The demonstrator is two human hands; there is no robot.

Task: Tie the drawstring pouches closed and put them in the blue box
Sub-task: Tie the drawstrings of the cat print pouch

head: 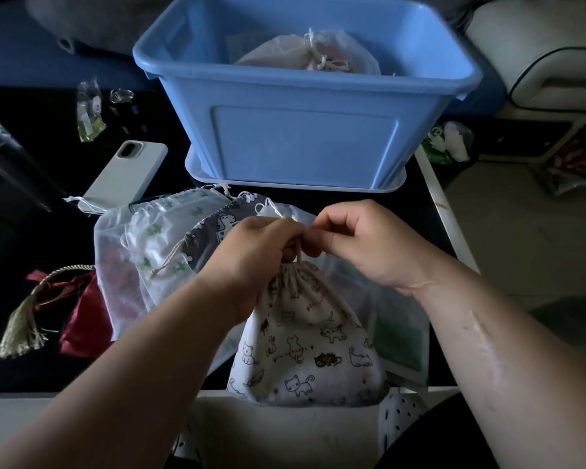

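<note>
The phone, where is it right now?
In the head view the phone lies on the left of the table, beside the blue box and just behind the pile of pouches.

Smooth semi-gloss blue plastic box (pixel 305 143), matt woven cat-print white cloth pouch (pixel 305 346), sheer white mesh pouch (pixel 115 265), glossy black tabletop (pixel 31 238), satin red pouch (pixel 85 319).

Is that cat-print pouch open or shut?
Shut: the cat-print pouch bunches tight at its neck, where left hand and right hand pinch the drawstring.

Dim light falls on a black table (pixel 27 252), pale floor (pixel 508 252), white armchair (pixel 538 45)
</note>
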